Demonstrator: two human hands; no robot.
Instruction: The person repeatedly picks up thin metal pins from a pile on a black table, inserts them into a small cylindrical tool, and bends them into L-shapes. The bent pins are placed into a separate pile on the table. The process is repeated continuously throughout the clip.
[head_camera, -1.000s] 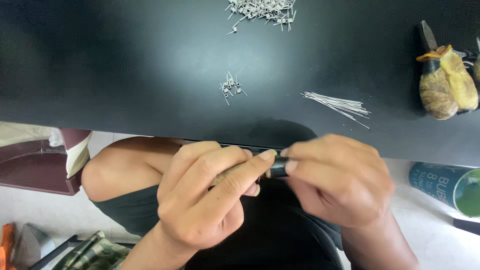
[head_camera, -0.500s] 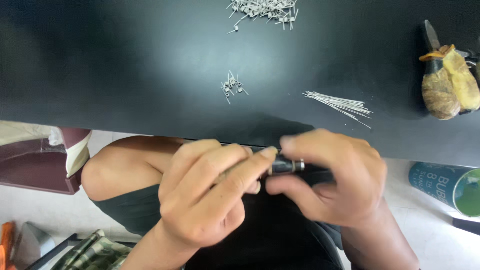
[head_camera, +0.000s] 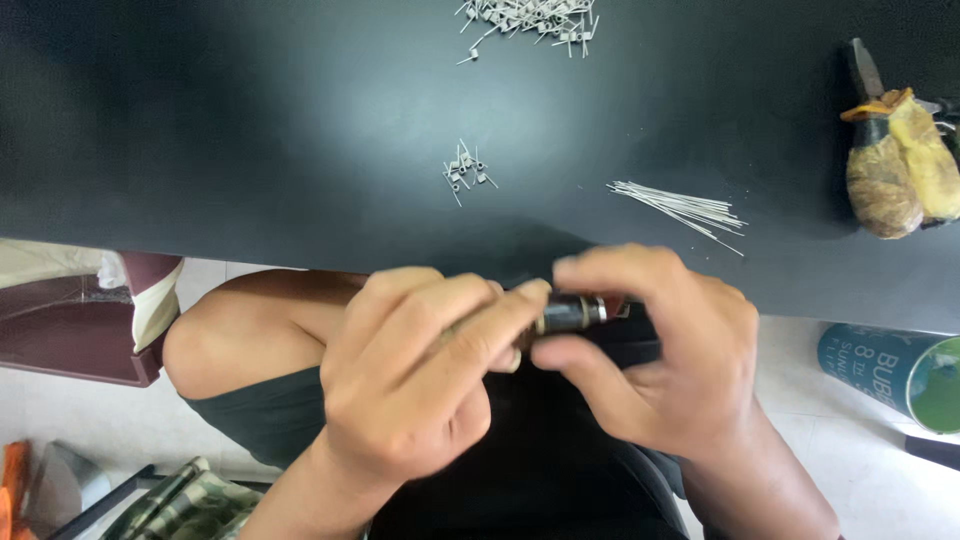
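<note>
While both hands meet low in the middle of the frame, just below the edge of the black table (head_camera: 250, 130), they pinch a small dark cylindrical part (head_camera: 572, 313) between them. The left hand (head_camera: 415, 385) grips its left end with fingers curled, and the right hand (head_camera: 655, 360) closes thumb and fingers over its right end. Higher on the table lie a small cluster of bent wire pieces (head_camera: 466, 172), a bundle of straight wires (head_camera: 680, 210) at centre right, a bigger pile of wire pieces (head_camera: 530, 18) at the top edge, and wrapped tool handles (head_camera: 895, 165) at the upper right.
</note>
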